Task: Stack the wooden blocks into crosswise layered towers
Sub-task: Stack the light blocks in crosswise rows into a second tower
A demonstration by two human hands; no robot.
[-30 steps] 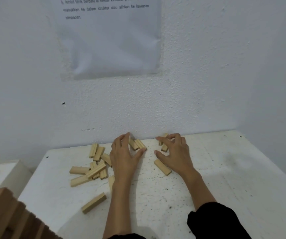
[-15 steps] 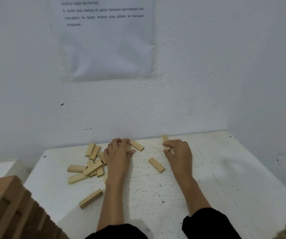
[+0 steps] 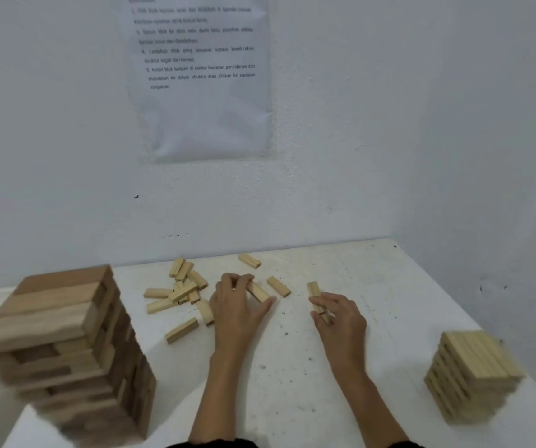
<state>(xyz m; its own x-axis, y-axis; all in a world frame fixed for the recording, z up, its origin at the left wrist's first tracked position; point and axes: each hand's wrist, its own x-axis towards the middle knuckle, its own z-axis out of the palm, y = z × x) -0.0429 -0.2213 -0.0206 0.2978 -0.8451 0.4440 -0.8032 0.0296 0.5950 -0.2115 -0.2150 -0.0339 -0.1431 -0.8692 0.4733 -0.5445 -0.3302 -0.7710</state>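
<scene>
Half a second back both hands lay pressed over blocks close to the back wall; now each has drawn toward the lower middle of the frame with a piece in its grip. The left hand (image 3: 241, 313) pinches a short pale wooden block (image 3: 259, 292) between thumb and curled fingers, held at a slant; whether it has cleared the white speckled bench (image 3: 376, 286) I cannot tell. The right hand (image 3: 341, 321), right of centre, has its fingers curled round a second pale wooden block (image 3: 314, 291), and a further piece may lie under them. I take this as the pick-up finished and the carry to a tower starting. The view has also dipped, bringing two towers in: one tall, darker brown wooden tower (image 3: 60, 334), blurred, at lower left, and one small pale wooden tower (image 3: 476, 373) at lower right, its layers crossed. Left lying I count about eleven loose blocks: roughly seven in the jumbled heap (image 3: 182, 287) left of the left hand, two just below that heap, the lone block between the hands (image 3: 279, 286) and the lone block by the wall (image 3: 249, 260). One printed paper sheet (image 3: 202, 98) hangs at upper centre.
</scene>
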